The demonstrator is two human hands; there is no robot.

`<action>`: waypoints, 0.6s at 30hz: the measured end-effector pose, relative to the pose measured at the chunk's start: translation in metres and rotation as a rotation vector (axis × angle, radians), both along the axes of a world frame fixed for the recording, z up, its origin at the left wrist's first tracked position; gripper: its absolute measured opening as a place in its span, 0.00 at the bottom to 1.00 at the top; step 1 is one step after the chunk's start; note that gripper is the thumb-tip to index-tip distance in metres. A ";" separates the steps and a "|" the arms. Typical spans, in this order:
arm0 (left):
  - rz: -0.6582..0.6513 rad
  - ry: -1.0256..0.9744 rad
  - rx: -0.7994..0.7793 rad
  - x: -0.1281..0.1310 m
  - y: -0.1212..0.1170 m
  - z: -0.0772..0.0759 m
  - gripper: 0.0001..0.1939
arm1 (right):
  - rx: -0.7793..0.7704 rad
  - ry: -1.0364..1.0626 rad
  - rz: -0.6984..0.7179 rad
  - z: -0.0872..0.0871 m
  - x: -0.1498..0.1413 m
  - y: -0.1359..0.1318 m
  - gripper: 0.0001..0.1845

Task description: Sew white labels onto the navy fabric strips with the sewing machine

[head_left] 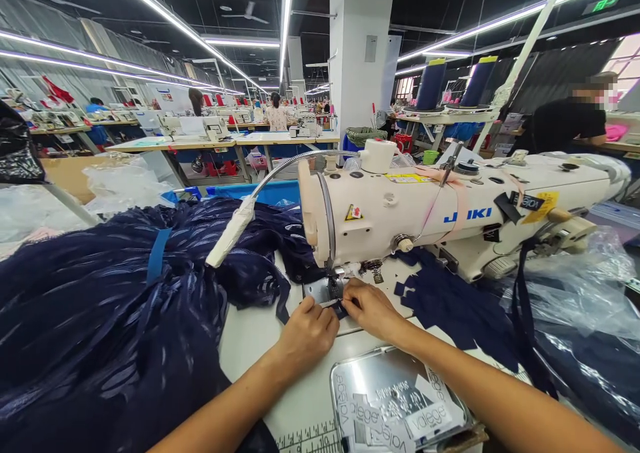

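Note:
A white JUKI sewing machine (400, 200) stands before me, its needle and presser foot (333, 281) over a metal plate. Just in front of the foot, a small piece of navy fabric (340, 310) lies between my hands. My left hand (307, 332) is closed, with its fingertips at the fabric's left edge. From the other side my right hand (371, 308) pinches the same piece, close beside the foot. Most of the fabric is hidden by the fingers.
A big heap of gathered navy fabric (115, 320) covers the left side. Cut navy pieces (450, 300) lie under the machine arm. A metal tin (370, 366) with valege labels (430, 416) sits near me. Plastic bags (590, 293) are at right. Another person (560, 123) is behind the machine.

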State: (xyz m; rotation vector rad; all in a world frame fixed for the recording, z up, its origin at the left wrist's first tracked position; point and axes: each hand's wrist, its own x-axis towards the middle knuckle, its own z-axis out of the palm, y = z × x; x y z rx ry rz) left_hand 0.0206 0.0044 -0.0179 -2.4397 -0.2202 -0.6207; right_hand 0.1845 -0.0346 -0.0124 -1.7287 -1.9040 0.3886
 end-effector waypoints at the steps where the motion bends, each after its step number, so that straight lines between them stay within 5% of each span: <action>1: 0.001 0.004 -0.002 0.000 0.000 0.000 0.12 | 0.006 -0.008 0.001 0.000 0.000 -0.001 0.09; 11: -0.007 0.021 -0.026 0.002 -0.001 0.001 0.11 | 0.072 0.038 0.143 -0.002 0.004 -0.011 0.11; 18: -0.003 0.031 -0.106 0.001 -0.001 0.002 0.10 | 0.204 -0.408 0.149 -0.005 -0.010 -0.026 0.11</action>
